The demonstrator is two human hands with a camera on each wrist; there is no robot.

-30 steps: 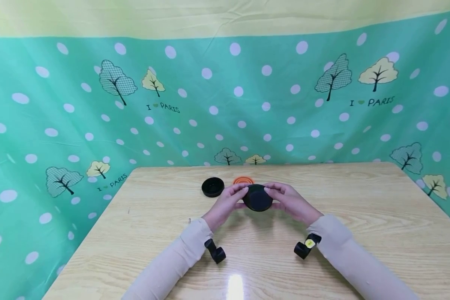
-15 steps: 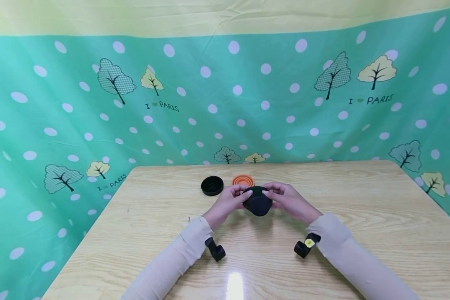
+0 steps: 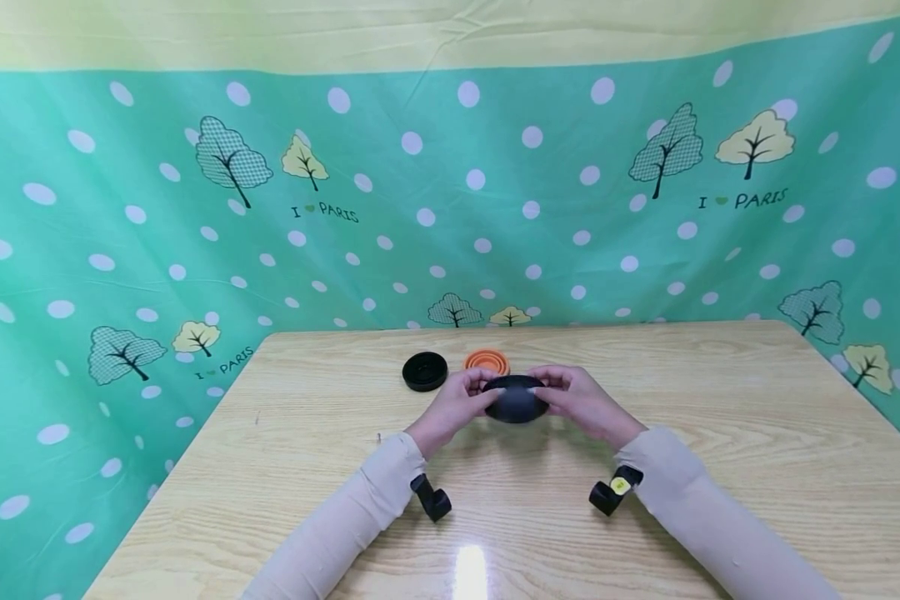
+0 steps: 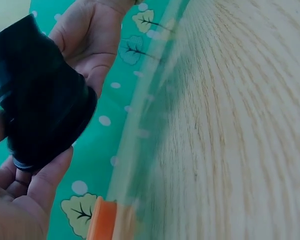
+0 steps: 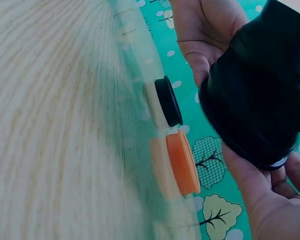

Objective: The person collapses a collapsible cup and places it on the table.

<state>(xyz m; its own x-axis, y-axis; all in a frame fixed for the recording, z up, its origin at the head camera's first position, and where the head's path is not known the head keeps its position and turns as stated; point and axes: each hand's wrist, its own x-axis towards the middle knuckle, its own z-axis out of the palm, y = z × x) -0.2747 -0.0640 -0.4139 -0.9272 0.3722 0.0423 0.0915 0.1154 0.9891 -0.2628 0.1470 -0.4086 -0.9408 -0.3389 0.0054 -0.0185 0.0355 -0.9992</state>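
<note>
The black cup (image 3: 516, 402) sits between your two hands, right in the fingers, raised clear of the counter (image 3: 330, 467). Your left hand (image 3: 450, 412) pinches its left side and your right hand (image 3: 589, 407) pinches its right side, with both thumbs laid against the face turned toward you and other fingers reaching round the far side. The gap between thumb and fingers on each hand is narrow, filled by the cup. In both wrist views, the cup tapers away from a broad rim, and fingers of both hands bear on that rim; the cup looks slightly blurred there. Just beyond your left fingers, partly covered by them and the cup in the head view, lies a low orange ringed piece (image 3: 487, 360) on the counter. Beyond and to the left of those same fingers, near the orange piece but apart from it, rests a low round black piece (image 3: 425, 372). Nearer to you than the fingers, a small black camera hangs at the left sleeve (image 3: 367, 508) and another, with a yellow sticker, at the right sleeve (image 3: 708, 508). Well past the fingers hangs a green cloth (image 3: 390, 183) with white dots, printed trees and lettering.
</note>
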